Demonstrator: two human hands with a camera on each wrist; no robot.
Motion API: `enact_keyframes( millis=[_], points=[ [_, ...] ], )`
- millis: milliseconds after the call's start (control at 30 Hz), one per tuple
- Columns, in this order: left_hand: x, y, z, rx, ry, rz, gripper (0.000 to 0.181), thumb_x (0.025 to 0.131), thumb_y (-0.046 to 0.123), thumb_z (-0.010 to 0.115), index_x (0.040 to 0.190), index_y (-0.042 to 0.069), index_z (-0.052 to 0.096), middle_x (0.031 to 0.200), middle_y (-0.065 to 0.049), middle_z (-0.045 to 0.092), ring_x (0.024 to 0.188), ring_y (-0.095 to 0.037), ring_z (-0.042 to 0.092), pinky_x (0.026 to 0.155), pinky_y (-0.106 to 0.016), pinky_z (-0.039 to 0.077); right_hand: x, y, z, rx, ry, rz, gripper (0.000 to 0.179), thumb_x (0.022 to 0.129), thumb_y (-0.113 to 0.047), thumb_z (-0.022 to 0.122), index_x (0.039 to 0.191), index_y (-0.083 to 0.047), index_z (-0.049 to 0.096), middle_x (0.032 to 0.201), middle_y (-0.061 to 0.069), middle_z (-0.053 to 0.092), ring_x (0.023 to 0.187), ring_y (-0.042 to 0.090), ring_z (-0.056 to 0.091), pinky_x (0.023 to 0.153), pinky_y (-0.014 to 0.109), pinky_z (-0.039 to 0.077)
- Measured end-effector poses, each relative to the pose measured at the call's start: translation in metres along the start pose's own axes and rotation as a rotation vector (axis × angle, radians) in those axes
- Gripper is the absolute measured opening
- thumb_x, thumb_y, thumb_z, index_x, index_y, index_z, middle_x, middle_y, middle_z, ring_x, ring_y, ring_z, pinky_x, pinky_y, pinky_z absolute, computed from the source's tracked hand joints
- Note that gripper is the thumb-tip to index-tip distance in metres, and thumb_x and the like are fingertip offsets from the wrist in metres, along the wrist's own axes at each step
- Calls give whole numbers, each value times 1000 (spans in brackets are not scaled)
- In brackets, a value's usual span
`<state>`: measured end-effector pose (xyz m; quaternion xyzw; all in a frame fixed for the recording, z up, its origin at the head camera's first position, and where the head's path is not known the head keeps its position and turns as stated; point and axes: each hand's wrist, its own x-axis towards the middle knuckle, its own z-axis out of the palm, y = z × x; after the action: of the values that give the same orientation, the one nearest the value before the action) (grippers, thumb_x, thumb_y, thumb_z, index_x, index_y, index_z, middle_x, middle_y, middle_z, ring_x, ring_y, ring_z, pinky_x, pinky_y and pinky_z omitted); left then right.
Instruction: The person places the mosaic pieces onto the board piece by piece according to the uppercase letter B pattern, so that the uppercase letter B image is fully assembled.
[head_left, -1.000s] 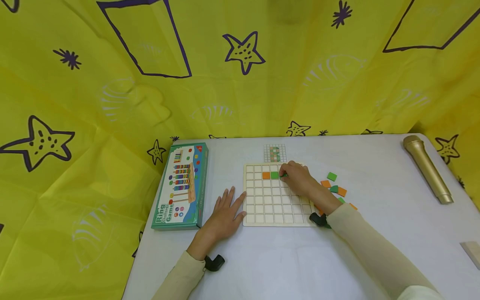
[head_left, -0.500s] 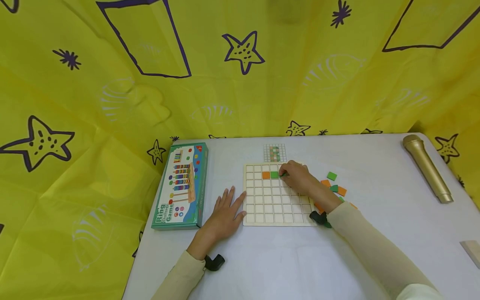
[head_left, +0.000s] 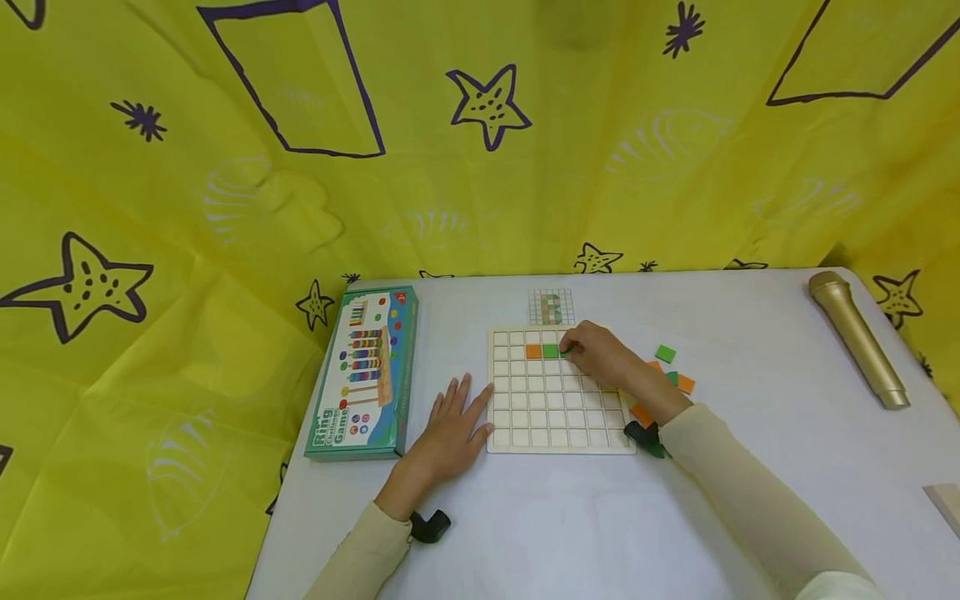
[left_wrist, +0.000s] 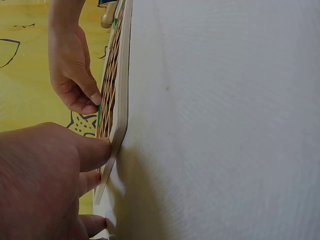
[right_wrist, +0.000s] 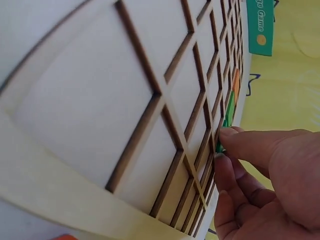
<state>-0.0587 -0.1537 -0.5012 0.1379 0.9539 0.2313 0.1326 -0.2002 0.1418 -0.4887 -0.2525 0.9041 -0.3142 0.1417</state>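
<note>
A pale wooden grid board (head_left: 517, 421) lies on the white table. One orange square tile (head_left: 533, 352) and one green square tile (head_left: 551, 352) sit side by side in its second row from the far edge. Just right of them, my right hand (head_left: 600, 354) pinches a small green tile (right_wrist: 219, 146) between thumb and fingertips, right at the grid; the fingers hide most of its shape. My left hand (head_left: 447, 433) is spread flat on the table, its index finger and thumb reaching the board's left edge.
Behind the board is a small pattern card (head_left: 551, 307). Loose green and orange tiles (head_left: 665, 354) lie to the right, partly under the right forearm. A Ring Challenge Game box (head_left: 363, 375) stands left, a gold microphone (head_left: 858, 342) far right, a wooden piece (head_left: 945, 502) at the right edge.
The right wrist and forearm have shifted slightly, covering more of the loose tiles. The right fingers stay at the same spot on the grid; the left hand has not moved.
</note>
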Motion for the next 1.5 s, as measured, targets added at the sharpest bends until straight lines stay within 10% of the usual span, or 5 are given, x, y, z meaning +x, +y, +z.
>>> enact_keyframes(
  millis=[367, 867, 1500],
  points=[
    [-1, 0, -1, 11, -5, 1, 60, 113, 34, 46, 168, 18, 31, 175, -24, 11, 162, -46, 5, 128, -65, 10, -2, 2, -5, -19, 0, 18, 15, 106, -8, 61, 116, -5, 71, 114, 13, 63, 105, 30, 61, 99, 54, 49],
    [0, 0, 0, 22, 9, 9, 60, 112, 35, 47, 167, 17, 32, 175, -24, 13, 162, -46, 7, 128, -65, 12, -43, 40, -67, 49, 168, 138, 31, 109, -19, 59, 130, 2, 67, 124, 22, 63, 114, 38, 59, 97, 54, 51],
    [0, -1, 1, 18, 0, -7, 60, 113, 39, 46, 168, 20, 30, 176, -21, 11, 163, -42, 4, 129, -64, 11, -89, 100, -69, 76, 46, 336, 45, 104, -21, 64, 139, 7, 57, 133, 31, 58, 116, 43, 55, 101, 61, 48]
  ],
)
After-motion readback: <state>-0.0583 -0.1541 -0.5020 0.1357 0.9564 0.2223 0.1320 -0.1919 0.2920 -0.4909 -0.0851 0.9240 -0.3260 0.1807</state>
